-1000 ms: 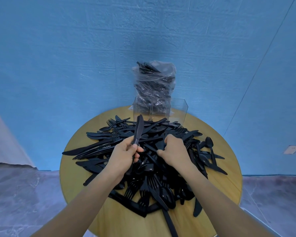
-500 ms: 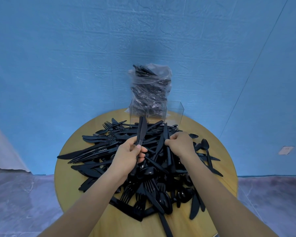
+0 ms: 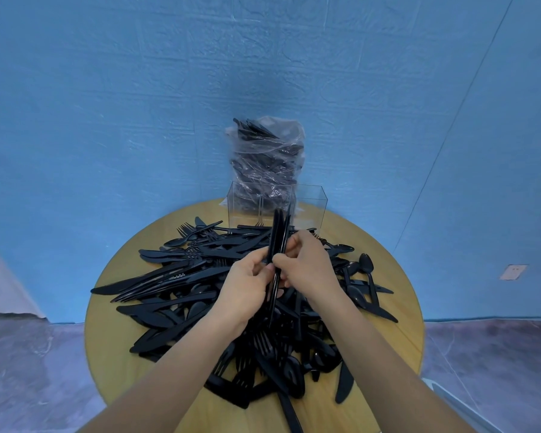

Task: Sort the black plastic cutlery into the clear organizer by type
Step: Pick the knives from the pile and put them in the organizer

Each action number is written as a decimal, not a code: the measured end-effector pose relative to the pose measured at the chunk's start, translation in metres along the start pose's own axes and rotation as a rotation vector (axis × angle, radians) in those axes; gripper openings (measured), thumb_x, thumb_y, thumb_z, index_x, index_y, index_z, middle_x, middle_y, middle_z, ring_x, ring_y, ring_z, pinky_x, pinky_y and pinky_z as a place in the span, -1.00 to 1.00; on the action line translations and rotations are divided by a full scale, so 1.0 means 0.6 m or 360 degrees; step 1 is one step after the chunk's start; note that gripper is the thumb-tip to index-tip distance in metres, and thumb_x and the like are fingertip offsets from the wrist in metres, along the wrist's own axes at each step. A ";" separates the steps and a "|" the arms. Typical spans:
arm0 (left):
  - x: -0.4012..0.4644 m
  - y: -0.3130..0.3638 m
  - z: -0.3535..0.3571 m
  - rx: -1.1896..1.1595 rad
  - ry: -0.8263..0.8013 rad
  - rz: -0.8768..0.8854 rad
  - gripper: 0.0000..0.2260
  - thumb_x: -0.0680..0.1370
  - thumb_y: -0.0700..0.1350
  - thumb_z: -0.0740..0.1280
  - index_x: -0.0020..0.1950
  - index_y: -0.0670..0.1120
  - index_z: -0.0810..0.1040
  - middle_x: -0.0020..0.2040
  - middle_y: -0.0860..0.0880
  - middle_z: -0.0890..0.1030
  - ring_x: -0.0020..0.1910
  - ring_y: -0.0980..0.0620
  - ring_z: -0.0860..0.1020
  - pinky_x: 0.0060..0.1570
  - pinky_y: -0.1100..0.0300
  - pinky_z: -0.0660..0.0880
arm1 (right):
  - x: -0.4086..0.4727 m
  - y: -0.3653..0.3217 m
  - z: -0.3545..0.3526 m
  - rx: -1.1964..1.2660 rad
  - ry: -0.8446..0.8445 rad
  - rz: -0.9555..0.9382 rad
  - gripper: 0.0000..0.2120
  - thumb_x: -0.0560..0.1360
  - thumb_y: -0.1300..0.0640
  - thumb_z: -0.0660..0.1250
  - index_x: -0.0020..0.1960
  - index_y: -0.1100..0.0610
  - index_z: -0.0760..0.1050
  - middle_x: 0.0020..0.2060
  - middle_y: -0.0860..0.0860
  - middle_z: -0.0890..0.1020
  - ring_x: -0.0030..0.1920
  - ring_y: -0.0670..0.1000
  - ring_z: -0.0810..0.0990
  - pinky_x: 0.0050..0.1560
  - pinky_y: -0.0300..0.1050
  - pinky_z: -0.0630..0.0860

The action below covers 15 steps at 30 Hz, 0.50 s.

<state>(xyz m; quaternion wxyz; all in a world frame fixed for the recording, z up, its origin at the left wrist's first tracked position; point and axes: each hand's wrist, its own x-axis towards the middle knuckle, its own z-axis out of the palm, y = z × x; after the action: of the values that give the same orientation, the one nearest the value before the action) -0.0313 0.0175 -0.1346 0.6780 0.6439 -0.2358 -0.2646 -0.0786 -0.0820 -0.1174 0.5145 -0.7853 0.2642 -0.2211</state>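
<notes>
Gathering is the step in hand: you hold a small bundle of knives (image 3: 278, 242) upright above the pile of loose cutlery (image 3: 181, 276), between both hands. Your left hand (image 3: 247, 289) has its fingers curled round the lower part of the bundle, and your right hand (image 3: 306, 264) pinches the same bundle from the other side, thumb and fingers closed on it just beside the left. How many pieces are in the bundle cannot be told; the blades overlap. The clear organizer (image 3: 310, 204) stands at the far edge of the round wooden table (image 3: 113, 354), beyond the pile, with a plastic bag of more cutlery (image 3: 266, 157) standing in or just behind its left part; which, I cannot tell. Its right compartment appears unfilled. In my judgement, the task is at an early stage, since most forks, spoons and knives lie mixed on the table. The next move calls for squaring the bundle, then carrying it forward over the pile and lowering it into one compartment.
</notes>
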 end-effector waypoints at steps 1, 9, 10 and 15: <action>0.000 0.000 -0.001 -0.0031 -0.0018 -0.0009 -0.73 0.63 -0.26 0.15 0.14 0.02 0.56 -0.27 0.05 0.62 -0.27 0.12 0.59 -0.07 0.15 0.57 | -0.002 0.000 -0.002 0.0048 -0.0027 0.0004 -0.84 0.45 0.30 0.32 -0.14 0.15 0.33 -0.38 0.04 0.50 -0.47 -0.06 0.49 -0.44 -0.17 0.47; -0.005 0.005 0.003 -0.0069 -0.0156 0.0000 -0.75 0.64 -0.23 0.13 0.16 -0.06 0.57 -0.32 0.12 0.58 -0.32 0.21 0.52 -0.27 0.31 0.48 | -0.009 0.002 -0.017 0.0244 -0.0118 -0.0002 -0.83 0.53 0.21 0.33 -0.15 0.19 0.34 -0.34 0.07 0.51 -0.48 -0.10 0.52 -0.29 -0.11 0.62; -0.005 0.003 0.005 -0.0062 -0.0145 -0.0014 -0.75 0.64 -0.23 0.13 0.16 -0.05 0.57 -0.31 0.12 0.57 -0.31 0.22 0.51 -0.26 0.32 0.47 | -0.009 0.001 -0.018 0.0235 -0.0123 0.0000 -0.83 0.54 0.18 0.31 -0.16 0.18 0.35 -0.33 0.06 0.52 -0.46 -0.10 0.54 -0.24 -0.07 0.64; -0.006 0.005 0.008 -0.0008 -0.0137 -0.0044 -0.72 0.65 -0.24 0.10 0.18 -0.02 0.56 -0.28 0.07 0.55 -0.31 0.20 0.49 -0.26 0.32 0.47 | -0.011 -0.003 -0.020 -0.0024 -0.0118 -0.0135 -0.86 0.57 0.20 0.25 -0.15 0.15 0.36 -0.34 0.01 0.51 -0.47 -0.12 0.53 -0.23 -0.05 0.64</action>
<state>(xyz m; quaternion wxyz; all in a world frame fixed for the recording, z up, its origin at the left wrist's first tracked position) -0.0370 0.0161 -0.1310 0.6652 0.6334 -0.2553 -0.3020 -0.0905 -0.0855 -0.1116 0.5080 -0.8073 0.2130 -0.2116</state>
